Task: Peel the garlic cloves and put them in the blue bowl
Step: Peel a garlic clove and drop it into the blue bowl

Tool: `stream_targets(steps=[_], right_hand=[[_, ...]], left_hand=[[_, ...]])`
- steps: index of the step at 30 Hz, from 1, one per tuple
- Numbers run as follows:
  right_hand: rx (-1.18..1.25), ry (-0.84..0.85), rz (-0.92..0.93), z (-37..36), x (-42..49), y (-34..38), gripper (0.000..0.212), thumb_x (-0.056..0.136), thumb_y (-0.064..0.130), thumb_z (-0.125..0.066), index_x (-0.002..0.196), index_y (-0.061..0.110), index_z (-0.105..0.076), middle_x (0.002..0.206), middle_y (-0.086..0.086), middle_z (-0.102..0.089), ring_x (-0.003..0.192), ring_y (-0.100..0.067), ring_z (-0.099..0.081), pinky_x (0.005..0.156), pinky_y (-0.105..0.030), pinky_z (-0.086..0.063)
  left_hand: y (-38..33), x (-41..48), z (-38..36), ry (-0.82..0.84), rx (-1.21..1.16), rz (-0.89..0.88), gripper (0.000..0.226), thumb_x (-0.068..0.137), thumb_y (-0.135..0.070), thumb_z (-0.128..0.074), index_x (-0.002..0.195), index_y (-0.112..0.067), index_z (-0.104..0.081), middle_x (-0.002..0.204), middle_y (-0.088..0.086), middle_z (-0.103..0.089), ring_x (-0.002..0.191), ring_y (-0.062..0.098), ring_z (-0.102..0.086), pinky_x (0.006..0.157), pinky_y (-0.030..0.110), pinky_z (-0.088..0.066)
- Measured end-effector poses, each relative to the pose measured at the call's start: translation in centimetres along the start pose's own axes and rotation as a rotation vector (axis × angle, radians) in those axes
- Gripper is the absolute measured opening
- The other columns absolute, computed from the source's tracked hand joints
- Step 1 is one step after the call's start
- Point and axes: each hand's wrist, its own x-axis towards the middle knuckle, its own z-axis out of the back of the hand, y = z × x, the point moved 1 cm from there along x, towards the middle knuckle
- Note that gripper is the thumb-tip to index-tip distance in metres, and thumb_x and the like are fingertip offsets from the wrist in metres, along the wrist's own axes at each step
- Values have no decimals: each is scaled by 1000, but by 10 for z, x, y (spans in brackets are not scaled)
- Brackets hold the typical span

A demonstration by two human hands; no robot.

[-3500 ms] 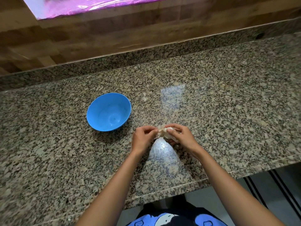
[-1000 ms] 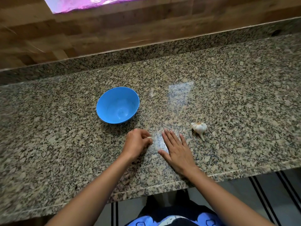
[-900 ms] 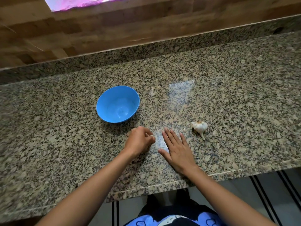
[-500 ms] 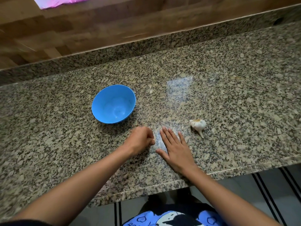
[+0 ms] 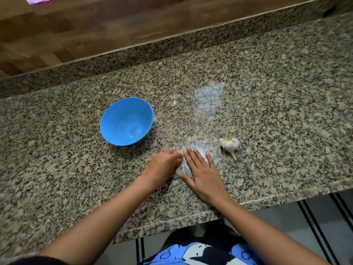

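garlic clove (image 5: 180,151), small and pale, sits pinched under the curled left hand (image 5: 162,167) at frame centre; the right hand (image 5: 202,174) lies flat, holding nothing. peeling looks barely begun. next: strip skin, carry it to the empty blue plastic bowl (image 5: 127,121), upper left. the white garlic bulb (image 5: 230,144), held 3.5 s ago, now lies right.

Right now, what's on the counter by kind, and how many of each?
Blue bowl: 1
Garlic bulb: 1
Loose garlic clove: 1, beside the bulb
Hands: 2, left hand and right hand
Total: 5. The left hand's fingertips may cover another clove; that cannot be told.
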Motion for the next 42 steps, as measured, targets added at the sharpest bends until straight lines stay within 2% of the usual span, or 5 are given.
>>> stream_targets(steps=[5,13,17,22,42], right_hand=[[-16,2,0,-1,0,-1,71,93,65,-7,147,23,12,152,6,23,139,-11,23,113,-37,16],[-7,-28,4,1,-2,2,71,92,65,-2,147,21,6,154,3,14,141,-18,14,112,-37,12],[2,-33,11,3,-2,2,71,93,64,-6,147,21,8,154,5,16,141,-15,16,112,-36,14],[5,-30,9,2,-2,1,71,93,64,-9,147,23,9,153,6,18,140,-13,19,112,-36,15],[-4,-14,6,-1,-1,0,71,93,64,-8,147,22,10,153,4,19,140,-14,19,113,-37,13]], left_hand=[[1,-7,-7,33,10,25,30,90,-29,-58,112,-10,-67,100,8,-68,80,19,-66,77,30,-57],[-3,-10,-9,17,-63,147,21,96,-21,-50,105,-7,-63,89,6,-66,73,14,-63,73,27,-55],[0,-13,1,-30,-352,336,12,94,-19,-54,95,-12,-64,75,5,-67,61,17,-62,55,22,-53],[7,-9,12,79,-920,584,14,81,-4,-70,94,0,-65,85,17,-71,76,24,-69,69,31,-58],[18,19,25,344,-896,811,18,76,1,-70,91,11,-68,73,17,-70,61,20,-67,58,27,-58]])
